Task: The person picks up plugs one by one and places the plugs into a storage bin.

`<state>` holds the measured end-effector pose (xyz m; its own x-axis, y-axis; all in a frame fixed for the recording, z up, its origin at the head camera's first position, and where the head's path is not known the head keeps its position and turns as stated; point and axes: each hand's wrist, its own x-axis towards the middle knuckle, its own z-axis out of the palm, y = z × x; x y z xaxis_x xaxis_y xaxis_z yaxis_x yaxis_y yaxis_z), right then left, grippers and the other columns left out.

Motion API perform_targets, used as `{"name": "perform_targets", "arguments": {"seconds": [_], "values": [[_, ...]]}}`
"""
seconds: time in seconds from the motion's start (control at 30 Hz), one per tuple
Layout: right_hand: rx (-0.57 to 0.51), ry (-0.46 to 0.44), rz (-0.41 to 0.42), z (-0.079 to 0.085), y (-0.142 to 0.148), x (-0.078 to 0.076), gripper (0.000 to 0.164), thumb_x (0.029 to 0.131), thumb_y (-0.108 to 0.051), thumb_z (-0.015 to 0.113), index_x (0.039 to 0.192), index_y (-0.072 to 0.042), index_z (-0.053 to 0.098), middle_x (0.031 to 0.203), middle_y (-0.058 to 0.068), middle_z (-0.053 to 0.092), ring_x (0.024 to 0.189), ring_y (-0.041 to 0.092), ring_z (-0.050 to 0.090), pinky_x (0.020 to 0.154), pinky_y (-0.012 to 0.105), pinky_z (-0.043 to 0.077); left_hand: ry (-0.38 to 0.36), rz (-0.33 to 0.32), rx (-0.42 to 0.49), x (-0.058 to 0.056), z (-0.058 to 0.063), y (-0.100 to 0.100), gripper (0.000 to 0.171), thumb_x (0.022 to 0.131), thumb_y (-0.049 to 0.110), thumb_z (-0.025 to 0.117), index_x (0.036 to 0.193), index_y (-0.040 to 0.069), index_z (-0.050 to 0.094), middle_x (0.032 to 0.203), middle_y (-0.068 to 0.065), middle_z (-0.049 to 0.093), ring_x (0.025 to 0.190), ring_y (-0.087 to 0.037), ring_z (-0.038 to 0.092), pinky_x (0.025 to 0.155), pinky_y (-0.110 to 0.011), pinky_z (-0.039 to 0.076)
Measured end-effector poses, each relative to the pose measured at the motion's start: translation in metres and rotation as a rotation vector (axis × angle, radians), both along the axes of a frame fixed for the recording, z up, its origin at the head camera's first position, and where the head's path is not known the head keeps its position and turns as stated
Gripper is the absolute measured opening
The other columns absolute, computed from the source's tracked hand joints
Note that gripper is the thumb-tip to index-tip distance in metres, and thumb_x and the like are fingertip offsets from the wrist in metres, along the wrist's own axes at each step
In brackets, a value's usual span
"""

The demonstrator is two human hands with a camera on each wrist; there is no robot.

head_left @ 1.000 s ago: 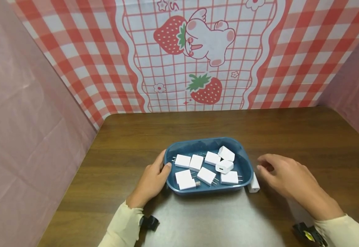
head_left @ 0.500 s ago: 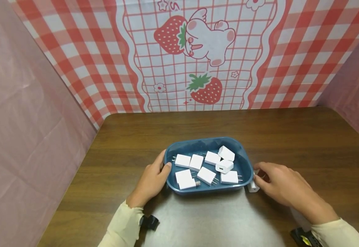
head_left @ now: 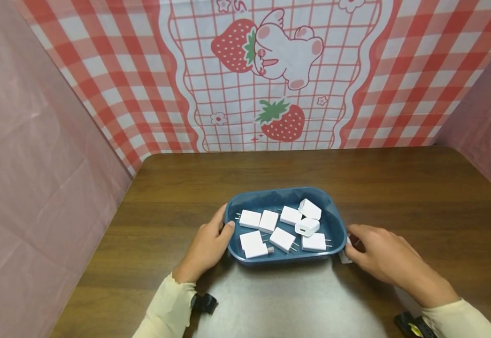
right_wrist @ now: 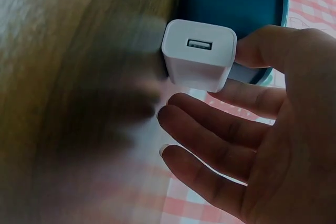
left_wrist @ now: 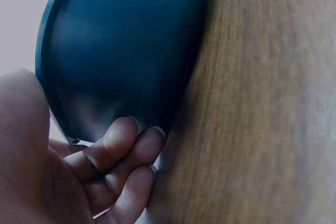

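Note:
A blue plastic tray (head_left: 271, 191) holds several white USB wall chargers (head_left: 282, 240), some with their metal prongs showing. My left hand (head_left: 206, 246) grips the tray's left end, thumb at the rim; in the left wrist view the fingertips (left_wrist: 122, 135) press its outer wall from below. Against the tray's right end, on the table, lies one more white USB charger (right_wrist: 199, 56), its port facing the right wrist camera. My right hand (head_left: 387, 253) pinches this charger between thumb and index finger, while the other fingers stay loosely bent beside it. In the head view the hand and rim mostly hide it.
The brown wooden table (head_left: 186, 178) runs back to a red-and-white checked cloth (head_left: 135, 84) with strawberry prints. Pink cloth (head_left: 38, 188) hangs at both sides. A black wrist strap (head_left: 204, 303) sits at the left sleeve.
My right hand has moved left and slightly down to the charger beside the tray, and its thumb and index finger have closed on it. The left hand and tray have stayed in place.

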<state>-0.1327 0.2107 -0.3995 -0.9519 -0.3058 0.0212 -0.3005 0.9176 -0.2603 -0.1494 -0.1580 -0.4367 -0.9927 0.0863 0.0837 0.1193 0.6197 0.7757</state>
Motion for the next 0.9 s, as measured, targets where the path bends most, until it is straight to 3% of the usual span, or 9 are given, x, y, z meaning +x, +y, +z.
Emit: {"name": "perform_targets", "arguments": {"seconds": [0.17, 0.33, 0.47, 0.63, 0.9], "values": [[-0.003, -0.024, -0.011, 0.001, 0.000, 0.000, 0.013, 0.088, -0.034, 0.070, 0.088, -0.024, 0.061, 0.079, -0.009, 0.058, 0.071, 0.013, 0.052, 0.059, 0.041, 0.044, 0.013, -0.007, 0.000, 0.000, 0.001, 0.000, 0.050, 0.103, 0.032, 0.052, 0.152, 0.033, 0.043, 0.126, 0.000, 0.067, 0.110, -0.018, 0.063, 0.097, -0.049, 0.047], [-0.017, -0.030, -0.027, 0.001, 0.005, 0.002, 0.026, 0.089, -0.029, 0.068, 0.111, -0.016, 0.069, 0.089, -0.005, 0.065, 0.078, 0.015, 0.058, 0.065, 0.048, 0.049, 0.005, -0.009, 0.002, 0.000, 0.001, 0.000, 0.049, 0.103, 0.033, 0.053, 0.151, 0.034, 0.044, 0.126, 0.003, 0.067, 0.109, -0.015, 0.063, 0.097, -0.047, 0.047], [-0.044, -0.018, -0.044, 0.000, 0.009, 0.004, 0.035, 0.089, -0.024, 0.065, 0.122, -0.014, 0.069, 0.100, 0.001, 0.069, 0.086, 0.020, 0.063, 0.071, 0.053, 0.050, 0.008, -0.007, -0.012, 0.000, 0.001, 0.000, 0.049, 0.103, 0.033, 0.052, 0.151, 0.031, 0.045, 0.127, 0.001, 0.067, 0.110, -0.017, 0.063, 0.097, -0.048, 0.047], [-0.051, -0.024, -0.070, 0.000, 0.016, 0.005, 0.037, 0.090, -0.023, 0.064, 0.124, -0.011, 0.069, 0.111, 0.009, 0.070, 0.092, 0.026, 0.064, 0.072, 0.055, 0.049, 0.008, -0.006, -0.013, 0.000, 0.000, 0.000, 0.049, 0.103, 0.034, 0.051, 0.151, 0.029, 0.045, 0.130, 0.000, 0.065, 0.114, -0.018, 0.062, 0.099, -0.048, 0.046], [-0.033, -0.078, -0.103, -0.002, 0.022, 0.005, 0.039, 0.089, -0.027, 0.067, 0.123, -0.008, 0.068, 0.106, 0.008, 0.068, 0.085, 0.023, 0.059, 0.072, 0.053, 0.049, 0.007, -0.009, -0.019, 0.000, 0.000, -0.001, 0.051, 0.103, 0.035, 0.051, 0.152, 0.028, 0.043, 0.135, -0.001, 0.063, 0.120, -0.020, 0.059, 0.102, -0.049, 0.044]]}}
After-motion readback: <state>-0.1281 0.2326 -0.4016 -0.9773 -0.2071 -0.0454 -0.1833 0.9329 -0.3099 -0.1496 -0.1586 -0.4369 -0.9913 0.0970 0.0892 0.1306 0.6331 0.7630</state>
